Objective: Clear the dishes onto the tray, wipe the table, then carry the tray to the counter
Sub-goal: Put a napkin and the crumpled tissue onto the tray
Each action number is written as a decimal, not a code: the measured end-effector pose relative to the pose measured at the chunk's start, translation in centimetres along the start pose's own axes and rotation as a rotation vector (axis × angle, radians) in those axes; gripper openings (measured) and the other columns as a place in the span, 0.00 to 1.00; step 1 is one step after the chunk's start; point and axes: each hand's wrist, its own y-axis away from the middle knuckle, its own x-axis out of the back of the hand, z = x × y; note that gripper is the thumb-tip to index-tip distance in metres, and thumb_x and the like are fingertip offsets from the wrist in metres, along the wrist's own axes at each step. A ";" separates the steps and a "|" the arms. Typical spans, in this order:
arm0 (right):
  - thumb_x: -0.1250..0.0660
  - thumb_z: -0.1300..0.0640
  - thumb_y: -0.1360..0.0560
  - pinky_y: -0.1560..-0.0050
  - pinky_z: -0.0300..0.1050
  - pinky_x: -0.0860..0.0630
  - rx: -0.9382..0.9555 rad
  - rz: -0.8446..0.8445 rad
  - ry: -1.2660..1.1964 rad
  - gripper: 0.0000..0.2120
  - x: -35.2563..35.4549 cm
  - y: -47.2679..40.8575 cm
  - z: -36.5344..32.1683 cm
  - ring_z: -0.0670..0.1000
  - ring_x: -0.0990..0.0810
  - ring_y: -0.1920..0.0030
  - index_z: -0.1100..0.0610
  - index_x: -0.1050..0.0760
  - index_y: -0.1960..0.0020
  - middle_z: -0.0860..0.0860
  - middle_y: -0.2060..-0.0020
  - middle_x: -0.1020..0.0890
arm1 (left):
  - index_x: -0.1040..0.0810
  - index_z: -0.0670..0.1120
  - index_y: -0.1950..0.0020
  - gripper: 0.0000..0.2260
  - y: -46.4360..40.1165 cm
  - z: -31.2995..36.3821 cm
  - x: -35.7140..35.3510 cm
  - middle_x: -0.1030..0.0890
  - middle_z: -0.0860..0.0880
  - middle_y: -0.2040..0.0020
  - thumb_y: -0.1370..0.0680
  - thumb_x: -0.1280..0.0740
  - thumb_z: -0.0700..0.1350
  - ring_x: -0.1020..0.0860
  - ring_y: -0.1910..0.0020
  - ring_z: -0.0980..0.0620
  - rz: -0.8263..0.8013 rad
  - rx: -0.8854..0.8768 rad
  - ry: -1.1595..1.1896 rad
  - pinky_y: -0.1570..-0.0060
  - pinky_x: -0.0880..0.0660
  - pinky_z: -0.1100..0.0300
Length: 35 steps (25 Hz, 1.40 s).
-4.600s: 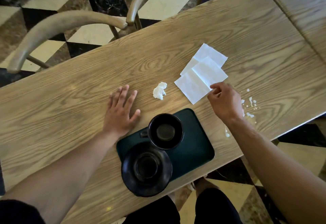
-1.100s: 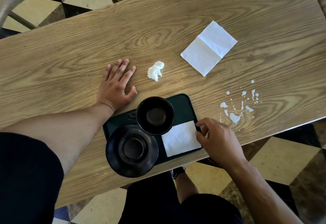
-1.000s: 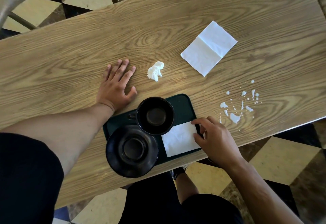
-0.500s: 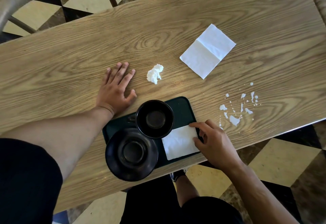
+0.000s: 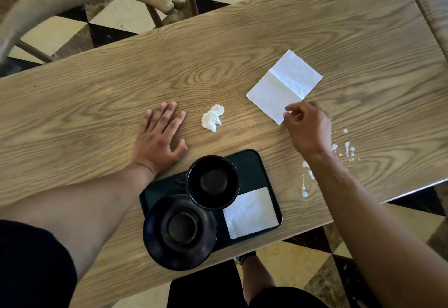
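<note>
Tray [image 5: 249, 162] holds one cup [image 5: 212, 182], one saucer [image 5: 180, 231], one napkin [image 5: 251, 212]. Right hand [image 5: 308, 128] pinches a second napkin [image 5: 284, 84]; left hand [image 5: 158, 138] lies open beside one crumpled tissue [image 5: 212, 120].

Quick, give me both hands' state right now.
Left hand: open, flat on the table, holding nothing.
Right hand: fingers pinched at the corner of the napkin lying on the table.

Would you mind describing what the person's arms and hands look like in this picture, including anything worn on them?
Both forearms are bare down to the hands. The left hand and the right hand carry no gloves, and no rings, watch or bracelet can be seen. A dark, near-black sleeve covers the left upper arm at the lower left corner. The right arm shows no sleeve within the picture.
</note>
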 end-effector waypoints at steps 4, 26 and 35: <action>0.30 0.50 0.23 0.32 0.49 0.31 0.029 0.072 0.111 0.17 -1.1 -3.9 -0.2 0.57 0.28 0.37 0.53 0.20 0.36 0.55 0.41 0.24 | 0.34 0.47 0.20 0.31 0.1 -0.1 -0.2 0.38 0.43 0.18 0.23 0.41 0.55 0.43 0.17 0.43 0.018 -0.010 0.003 0.20 0.47 0.39; 0.31 0.54 0.32 0.66 0.26 0.30 -0.018 0.067 -0.360 0.03 1.3 0.2 -2.7 0.35 0.20 0.64 0.49 0.21 0.58 0.36 0.66 0.17 | 0.38 0.49 0.18 0.32 0.2 -0.4 -0.3 0.42 0.45 0.16 0.22 0.42 0.56 0.48 0.16 0.46 -0.020 -0.003 -0.016 0.18 0.52 0.43; 0.20 0.52 0.39 0.65 0.43 0.19 -0.380 -0.449 -0.659 0.14 3.0 8.4 0.5 0.49 0.13 0.61 0.49 0.16 0.54 0.51 0.59 0.12 | 0.34 0.48 0.20 0.31 0.0 -0.3 -0.1 0.38 0.44 0.18 0.23 0.41 0.56 0.42 0.18 0.43 0.016 -0.010 -0.005 0.19 0.48 0.41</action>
